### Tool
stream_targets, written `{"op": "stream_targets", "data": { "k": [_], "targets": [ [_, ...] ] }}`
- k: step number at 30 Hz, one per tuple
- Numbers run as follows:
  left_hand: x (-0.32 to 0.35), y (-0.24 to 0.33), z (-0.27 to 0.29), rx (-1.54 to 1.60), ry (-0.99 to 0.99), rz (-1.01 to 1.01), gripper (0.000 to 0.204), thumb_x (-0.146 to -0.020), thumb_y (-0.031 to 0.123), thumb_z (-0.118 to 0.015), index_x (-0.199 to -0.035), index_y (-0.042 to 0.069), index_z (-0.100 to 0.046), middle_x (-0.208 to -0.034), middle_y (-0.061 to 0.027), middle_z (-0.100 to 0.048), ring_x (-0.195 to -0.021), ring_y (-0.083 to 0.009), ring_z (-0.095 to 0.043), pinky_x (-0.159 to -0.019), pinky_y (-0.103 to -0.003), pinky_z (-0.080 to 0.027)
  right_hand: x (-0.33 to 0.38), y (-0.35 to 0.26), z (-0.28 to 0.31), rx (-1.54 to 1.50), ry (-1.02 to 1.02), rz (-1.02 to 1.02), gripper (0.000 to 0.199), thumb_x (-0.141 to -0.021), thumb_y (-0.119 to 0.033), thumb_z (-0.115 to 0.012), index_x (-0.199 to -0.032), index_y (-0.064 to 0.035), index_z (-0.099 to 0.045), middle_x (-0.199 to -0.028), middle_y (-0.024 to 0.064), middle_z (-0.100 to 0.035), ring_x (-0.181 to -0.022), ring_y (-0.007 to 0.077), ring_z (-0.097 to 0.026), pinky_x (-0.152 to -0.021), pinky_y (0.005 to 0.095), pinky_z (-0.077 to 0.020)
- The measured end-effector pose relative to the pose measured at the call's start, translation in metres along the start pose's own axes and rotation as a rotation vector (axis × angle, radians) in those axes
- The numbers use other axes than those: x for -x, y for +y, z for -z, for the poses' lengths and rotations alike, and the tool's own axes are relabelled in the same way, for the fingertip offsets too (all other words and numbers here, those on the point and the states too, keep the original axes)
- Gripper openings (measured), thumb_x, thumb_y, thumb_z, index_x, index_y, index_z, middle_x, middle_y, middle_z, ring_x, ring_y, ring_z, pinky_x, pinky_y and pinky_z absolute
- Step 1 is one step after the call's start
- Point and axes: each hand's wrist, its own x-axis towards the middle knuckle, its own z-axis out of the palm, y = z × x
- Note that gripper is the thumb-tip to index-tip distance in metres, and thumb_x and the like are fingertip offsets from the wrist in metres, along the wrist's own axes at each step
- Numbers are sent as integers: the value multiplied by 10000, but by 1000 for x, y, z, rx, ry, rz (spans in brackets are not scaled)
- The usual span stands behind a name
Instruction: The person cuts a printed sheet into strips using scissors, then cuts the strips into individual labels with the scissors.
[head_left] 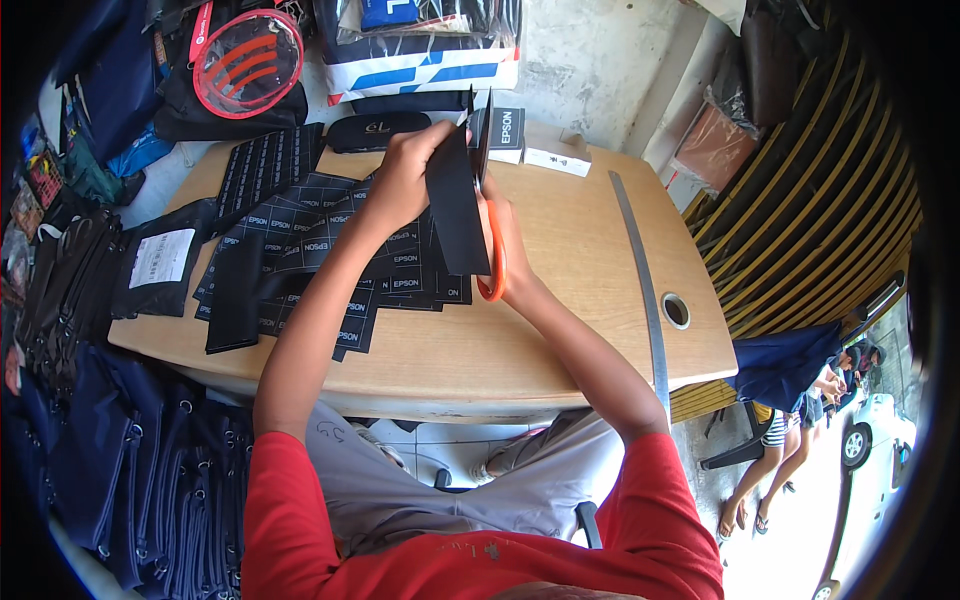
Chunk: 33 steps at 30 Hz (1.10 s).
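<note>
My left hand (403, 172) is closed on a piece of black sheet material (457, 205), holding it up above the middle of the table. Scissors with orange handles (499, 258) are in my right hand (512, 240), just right of that piece. Their blades point away from me, parted along the edge of the black piece. Part of my right hand is hidden behind the material and the handle. Under my left forearm lies a spread of black sheets (310, 225) printed with rows of white lettering. A folded plain black strip (236, 290) rests on their left side.
Across the table's right side runs a long metal ruler (640, 265), beside a round cable hole (676, 311). Small boxes (557, 150) and a black case (378, 131) stand at the back. Dark blue bags (150, 470) hang at left. People (775, 450) are outside at right.
</note>
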Motion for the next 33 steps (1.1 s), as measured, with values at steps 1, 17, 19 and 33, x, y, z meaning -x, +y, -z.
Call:
{"op": "stream_targets", "data": {
  "k": [1,17,19,33],
  "targets": [
    [0,-1,0,-1,0,0,262,-879,138,-705,-846,-33,-509,-641,-83,-516,-629,-92,-504,-628,-296,-480,0,0,0,-8,-2,-18,336,-1005,-282,-394,-1073,36,-478,-663,224,-601,-601,360,-621,-582,415,-467],
    [1,-1,2,5,-13,-44,205,-861,99,-690,-886,-32,-535,-693,-137,-578,-673,-139,-592,-624,-300,-478,0,2,-3,9,5,-1,377,-1024,-339,-357,-1035,19,-474,-655,214,-596,-607,358,-620,-586,418,-463],
    [1,0,3,0,-29,-53,121,-898,51,-614,-967,-47,-596,-747,-187,-648,-718,-180,-693,-619,-299,-478,0,-1,-2,11,2,-18,388,-1027,-351,-353,-1033,17,-475,-641,210,-592,-596,348,-623,-575,413,-463],
    [0,5,0,66,32,36,329,-999,233,-552,-800,-28,-554,-655,-57,-599,-635,-67,-552,-587,-276,-441,1,-6,-1,22,-8,-27,371,-1023,-336,-354,-1024,13,-481,-639,200,-598,-586,325,-625,-569,403,-466]
  ]
}}
